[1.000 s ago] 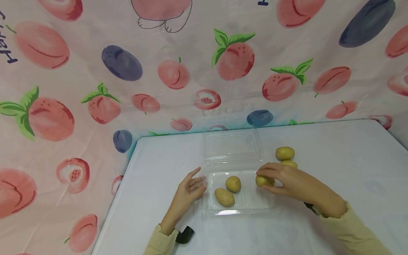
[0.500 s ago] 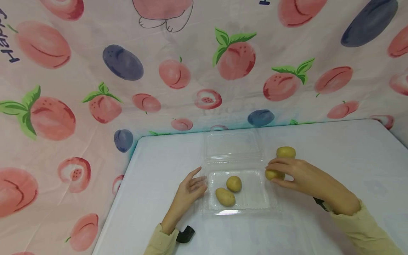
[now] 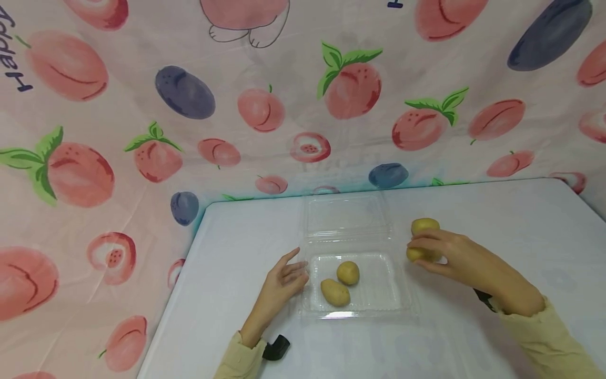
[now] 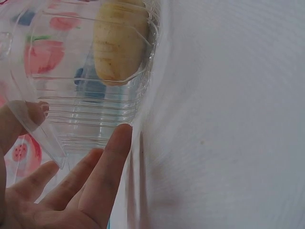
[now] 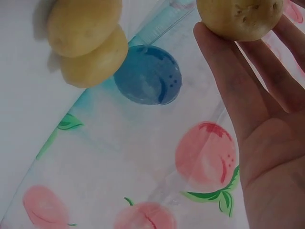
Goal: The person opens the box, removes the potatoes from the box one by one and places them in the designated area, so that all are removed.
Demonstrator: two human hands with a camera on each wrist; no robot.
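Note:
My right hand holds a yellow potato in its fingertips, to the right of a clear plastic clamshell box. In the right wrist view the held potato sits at the top, against the fingers. Two more potatoes lie touching on the table there; the head view shows the farther potato, the other mostly hidden by my hand. Inside the box are a round potato and an oval potato. My left hand, fingers extended, touches the box's left side.
The box's lid lies folded back toward the rear of the white table. Behind it hangs a fruit-printed cloth. A black strap piece shows at my left wrist.
My right hand has carried its potato rightward and slightly back, from the box's right edge toward the potatoes on the table. The left hand stays at the box's side.

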